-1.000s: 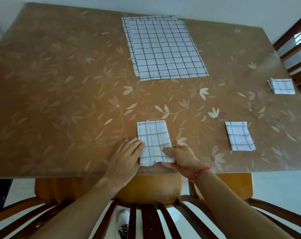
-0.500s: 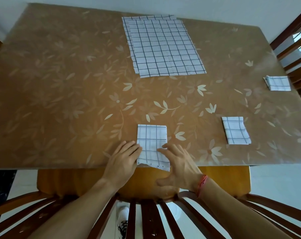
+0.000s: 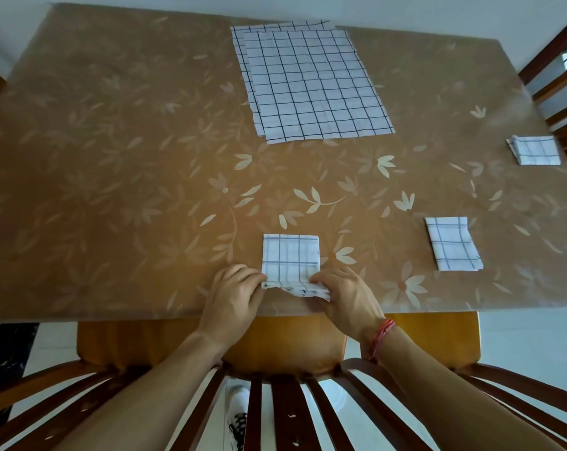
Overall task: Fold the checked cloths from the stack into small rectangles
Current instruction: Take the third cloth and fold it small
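White checked cloth (image 3: 290,258) on the table (image 3: 113,190): left hand (image 3: 235,292) and right hand (image 3: 347,296) pinch its near edge.

The stack (image 3: 311,83) lies behind the near cloth (image 3: 290,258); two folded cloths (image 3: 451,244) lie right.

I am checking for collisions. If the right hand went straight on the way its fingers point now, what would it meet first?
The right hand points left along the half-folded cloth, whose near edge it pinches; beyond that, probably the left hand.
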`<state>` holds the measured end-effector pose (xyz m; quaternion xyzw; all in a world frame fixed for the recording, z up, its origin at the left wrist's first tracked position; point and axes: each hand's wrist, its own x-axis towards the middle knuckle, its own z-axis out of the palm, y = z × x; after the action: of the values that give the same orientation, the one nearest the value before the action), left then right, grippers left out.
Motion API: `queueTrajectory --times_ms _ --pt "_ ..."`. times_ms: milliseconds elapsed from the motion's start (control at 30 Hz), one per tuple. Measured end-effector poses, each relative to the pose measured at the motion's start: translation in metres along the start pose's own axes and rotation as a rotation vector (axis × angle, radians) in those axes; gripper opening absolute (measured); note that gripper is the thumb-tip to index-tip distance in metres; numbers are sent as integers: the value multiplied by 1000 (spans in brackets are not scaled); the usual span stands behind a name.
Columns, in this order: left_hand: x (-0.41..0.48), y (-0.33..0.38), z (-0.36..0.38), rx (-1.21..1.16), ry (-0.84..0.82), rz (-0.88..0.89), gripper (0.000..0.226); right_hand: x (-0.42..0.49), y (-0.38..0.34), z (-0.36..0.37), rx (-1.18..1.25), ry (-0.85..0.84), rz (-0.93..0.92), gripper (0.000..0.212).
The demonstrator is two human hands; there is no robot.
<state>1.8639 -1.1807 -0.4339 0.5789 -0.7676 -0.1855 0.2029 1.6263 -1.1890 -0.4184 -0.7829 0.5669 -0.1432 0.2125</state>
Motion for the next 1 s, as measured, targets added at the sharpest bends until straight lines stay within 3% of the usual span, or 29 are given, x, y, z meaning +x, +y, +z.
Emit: queueTrajectory --times_ms 100,200,300,600,867,1000 --pt "6 0 -1 3 -19 -29 37 7 -2 -3 33 31 55 20" --pt "12 0 -1 -22 7 -56 22 14 -3 -4 44 31 155 6" --pt "19 1 -2 -95 21 -112 20 23 -4 -3 13 17 297 20" --pt "34 -6 3 -25 29 -157 35 38 -5 2 78 8 361 30" --pt "35 -10 7 55 49 -85 39 41 -6 6 93 102 347 55" --pt "39 -14 5 216 -17 130 45 50 -17 12 -77 220 86 50"
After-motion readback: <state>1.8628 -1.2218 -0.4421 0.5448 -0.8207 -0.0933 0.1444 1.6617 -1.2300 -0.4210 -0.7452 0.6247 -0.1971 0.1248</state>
